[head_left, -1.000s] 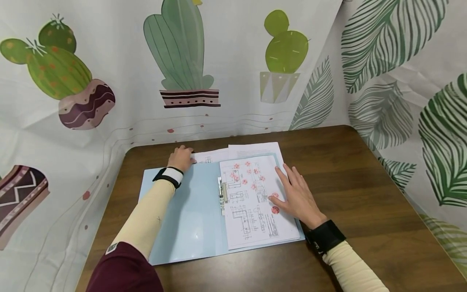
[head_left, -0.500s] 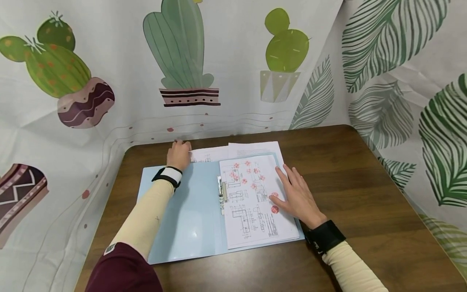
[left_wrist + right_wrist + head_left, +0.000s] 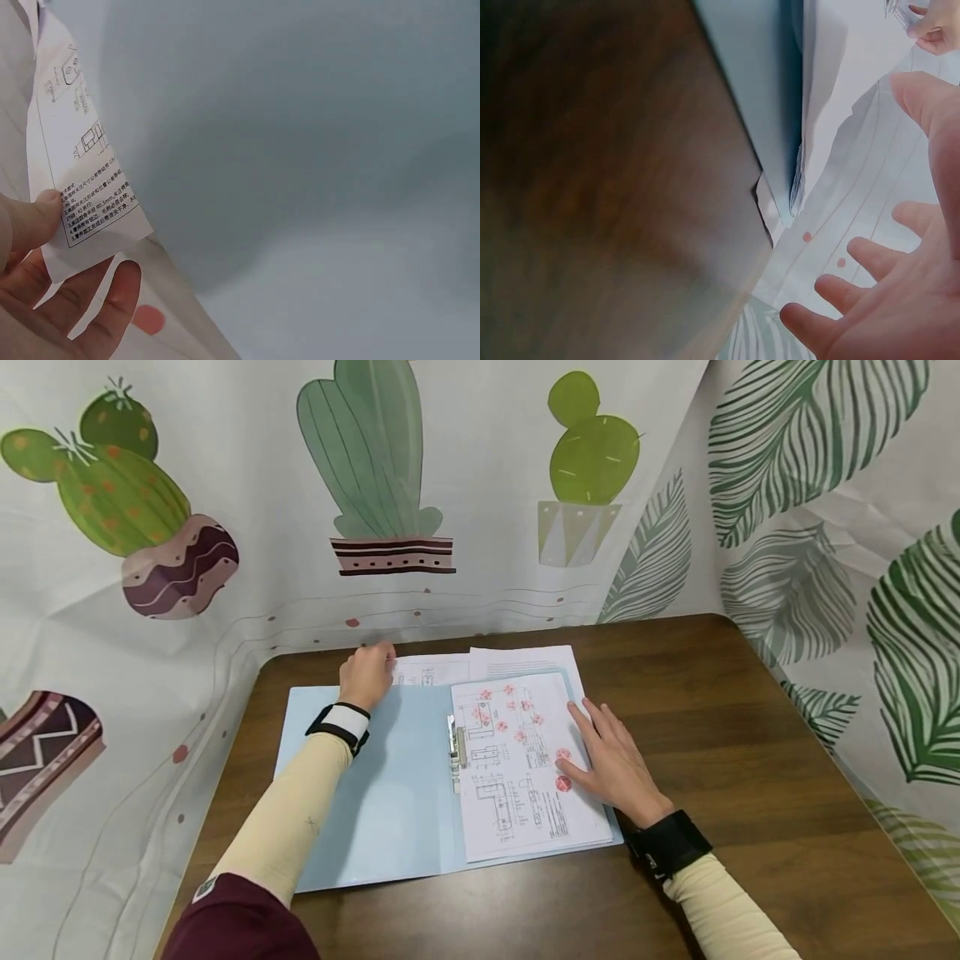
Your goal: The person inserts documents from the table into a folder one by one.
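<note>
A light-blue folder [image 3: 382, 793] lies open in the head view, with a metal clip [image 3: 457, 747] by its spine. On its right half rests a stack of printed technical drawings [image 3: 502, 760] bearing red stamps. Beyond the folder's far edge stick out a drawing sheet [image 3: 450, 668] and a text sheet [image 3: 521, 660], partly hidden under it. My left hand [image 3: 367, 677] pinches the corner of that drawing sheet; the left wrist view shows the thumb on its printed face [image 3: 90, 172]. My right hand [image 3: 618, 768], fingers spread, is at the stack's right edge.
The brown wooden table [image 3: 735, 760] extends right of the folder and in front of it. A white cloth [image 3: 487, 477] printed with cacti and leaves hangs right behind the table's far edge.
My left hand has moved slightly away and left, its fingers drawn in on the drawing sheet's corner. The folder has shifted slightly in view; my right hand stays at the stack.
</note>
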Motion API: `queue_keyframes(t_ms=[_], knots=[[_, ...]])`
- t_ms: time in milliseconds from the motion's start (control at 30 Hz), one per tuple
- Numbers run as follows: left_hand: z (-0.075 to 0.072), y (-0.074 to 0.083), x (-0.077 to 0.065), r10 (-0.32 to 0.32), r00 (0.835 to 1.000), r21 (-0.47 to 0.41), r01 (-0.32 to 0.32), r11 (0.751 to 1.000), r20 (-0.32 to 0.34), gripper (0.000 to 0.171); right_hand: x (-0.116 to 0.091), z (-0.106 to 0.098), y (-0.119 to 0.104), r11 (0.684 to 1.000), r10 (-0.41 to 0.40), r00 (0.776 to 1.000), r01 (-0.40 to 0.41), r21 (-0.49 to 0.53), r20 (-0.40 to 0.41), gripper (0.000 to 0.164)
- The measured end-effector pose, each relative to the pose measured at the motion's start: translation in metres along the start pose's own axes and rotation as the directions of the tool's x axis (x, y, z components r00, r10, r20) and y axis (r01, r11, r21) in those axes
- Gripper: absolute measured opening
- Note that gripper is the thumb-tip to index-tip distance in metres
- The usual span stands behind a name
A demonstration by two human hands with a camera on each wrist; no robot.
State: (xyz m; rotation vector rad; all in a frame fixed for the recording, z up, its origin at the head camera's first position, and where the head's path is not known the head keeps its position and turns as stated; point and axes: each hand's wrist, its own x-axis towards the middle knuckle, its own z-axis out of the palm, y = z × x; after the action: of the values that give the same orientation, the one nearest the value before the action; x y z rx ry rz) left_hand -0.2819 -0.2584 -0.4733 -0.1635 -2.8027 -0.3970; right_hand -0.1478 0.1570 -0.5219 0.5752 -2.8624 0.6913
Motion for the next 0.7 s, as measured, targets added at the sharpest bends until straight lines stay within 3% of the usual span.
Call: queue_keyframes(t_ms=[300, 700], knots=[[-0.012, 0.008, -0.001, 0.045, 0.998, -0.021, -0.046, 0.999, -0.052, 0.007, -0.004, -0.001, -0.002, 1.0, -0.02, 0.983, 0.016, 0.025, 0.181, 0.089], [-0.032, 0.01, 0.006, 0.099, 0.974, -0.032, -0.108, 0.994, -0.205, 0.006, -0.006, -0.001, -0.003, 1.0, -0.018, 0.976, 0.014, 0.019, 0.217, 0.083]])
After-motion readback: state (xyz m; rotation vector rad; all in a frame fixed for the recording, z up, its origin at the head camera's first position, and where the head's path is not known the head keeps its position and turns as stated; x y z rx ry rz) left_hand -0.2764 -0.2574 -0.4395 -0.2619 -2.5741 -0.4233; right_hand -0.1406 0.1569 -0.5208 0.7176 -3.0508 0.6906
